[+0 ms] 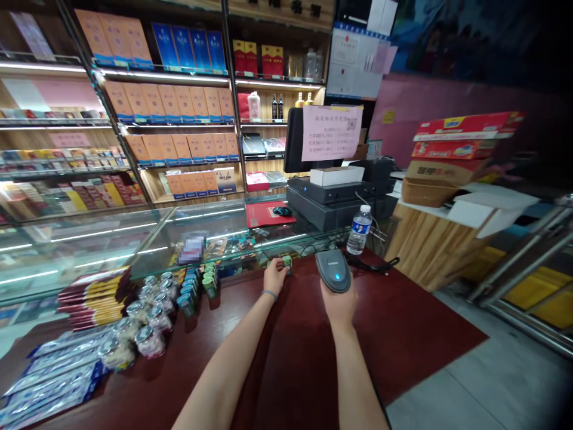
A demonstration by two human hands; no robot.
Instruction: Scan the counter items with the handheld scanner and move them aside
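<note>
My right hand (339,303) grips a grey handheld barcode scanner (333,270) with a blue light on its top, held above the dark red counter (403,334). My left hand (274,276) is closed on a small green packet (287,262) near the counter's far edge, just left of the scanner. A thin band circles my left wrist. The scanner's black cable (373,265) trails off to the right across the counter.
A water bottle (359,230) stands beyond the scanner. A till with a monitor (308,146) and black base sits behind it. Small green packs (197,285), jars (147,322) and flat packets (54,376) line the counter's left. Glass display case (89,239), shelves, cardboard boxes (447,173) at right.
</note>
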